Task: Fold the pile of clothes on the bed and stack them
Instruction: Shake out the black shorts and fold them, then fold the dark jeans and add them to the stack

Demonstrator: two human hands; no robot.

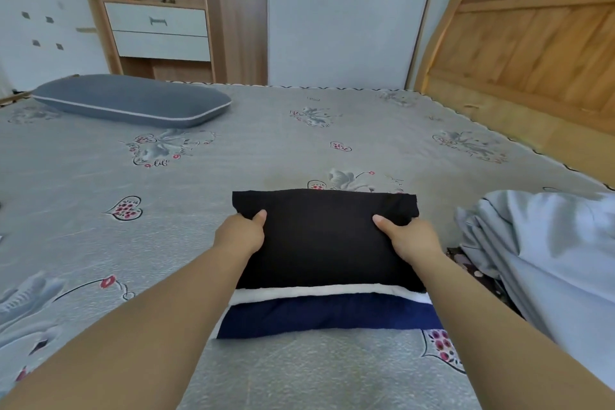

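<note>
A folded black garment [322, 236] lies at the middle of the bed on top of a small stack. Under it show the edge of a white piece [299, 293] and a folded navy blue garment [326, 314]. My left hand [241, 235] grips the black garment's left edge, thumb on top. My right hand [411, 240] grips its right edge the same way. A heap of pale blue clothing [545, 260] lies unfolded on the right, with a dark flowered fabric [472, 271] peeking out beneath it.
The bed has a grey sheet printed with flowers and hearts [233, 160]. A grey-blue pillow [133, 100] lies at the far left. A wooden headboard [532, 53] stands on the right, and a shelf unit with drawers [159, 30] behind the bed.
</note>
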